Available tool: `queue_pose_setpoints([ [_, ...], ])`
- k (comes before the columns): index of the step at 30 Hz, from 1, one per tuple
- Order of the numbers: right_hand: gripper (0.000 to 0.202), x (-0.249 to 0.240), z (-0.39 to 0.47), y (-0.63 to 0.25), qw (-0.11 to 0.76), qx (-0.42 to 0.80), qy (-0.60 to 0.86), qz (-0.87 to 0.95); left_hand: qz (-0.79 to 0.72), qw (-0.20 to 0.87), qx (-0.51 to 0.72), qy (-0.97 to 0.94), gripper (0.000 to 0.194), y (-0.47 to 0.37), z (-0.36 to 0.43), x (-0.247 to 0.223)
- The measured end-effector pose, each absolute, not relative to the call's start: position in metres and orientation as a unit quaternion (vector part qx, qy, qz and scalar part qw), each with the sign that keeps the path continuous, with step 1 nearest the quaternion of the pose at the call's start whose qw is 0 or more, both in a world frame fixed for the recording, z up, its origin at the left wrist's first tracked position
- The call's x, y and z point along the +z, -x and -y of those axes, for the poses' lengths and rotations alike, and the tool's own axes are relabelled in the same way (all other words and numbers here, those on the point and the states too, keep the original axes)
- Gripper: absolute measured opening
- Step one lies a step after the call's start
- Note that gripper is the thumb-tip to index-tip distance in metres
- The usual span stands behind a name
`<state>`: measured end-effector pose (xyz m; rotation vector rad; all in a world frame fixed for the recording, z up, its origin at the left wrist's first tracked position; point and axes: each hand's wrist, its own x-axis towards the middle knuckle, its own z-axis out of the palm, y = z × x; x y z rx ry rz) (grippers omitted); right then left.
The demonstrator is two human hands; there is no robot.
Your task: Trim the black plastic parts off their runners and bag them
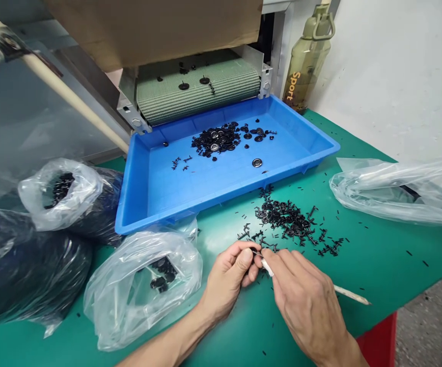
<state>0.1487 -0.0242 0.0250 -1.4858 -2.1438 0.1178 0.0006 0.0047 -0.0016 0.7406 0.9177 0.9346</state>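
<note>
Between thumb and fingers, my left hand [233, 270] pinches a small black part [254, 251], mostly covered by the fingertips. My right hand [307, 298] is closed around a thin tool with a whitish handle [351, 294], whose rear end sticks out past the palm. Its thin tip meets the black part. Just beyond both hands lies a loose pile of black branched plastic pieces [287, 219] on the green table [221, 224]. A blue tray [167, 199] behind holds black round discs [217, 140] and a few branched pieces.
Above the tray's back edge ends a green conveyor belt [198, 94] with several black parts on it. An open plastic bag [140, 295] and filled bags [26, 260] stand at left. Another clear bag [404, 191] lies at right, and a bottle [307, 61] stands behind the tray.
</note>
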Motion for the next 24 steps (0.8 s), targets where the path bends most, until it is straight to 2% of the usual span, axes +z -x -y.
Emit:
queue_pose_setpoints([
  [5,0.024,0.022,0.026,-0.136,0.263,0.002,0.582,0.769,-0.447,0.683,0.423,-0.394,0.03,0.001,-0.005,0.0],
  [10,0.023,0.021,0.017,-0.136,0.303,0.172,0.601,0.719,-0.44,0.663,0.436,-0.421,0.028,0.003,-0.007,-0.004],
  [14,0.022,0.02,0.005,-0.144,0.274,0.28,0.625,0.675,-0.429,0.693,0.439,-0.377,0.033,0.003,-0.009,-0.008],
  [16,0.024,0.018,0.003,-0.152,0.256,0.256,0.641,0.677,-0.439,0.703,0.431,-0.357,0.036,0.003,-0.01,-0.008],
  [20,0.026,0.012,0.008,-0.172,0.269,0.133,0.67,0.679,-0.472,0.683,0.413,-0.374,0.037,0.004,-0.009,-0.005],
  [24,0.028,0.015,0.012,-0.177,0.283,0.136,0.666,0.677,-0.506,0.639,0.366,-0.449,0.044,0.004,-0.008,0.0],
])
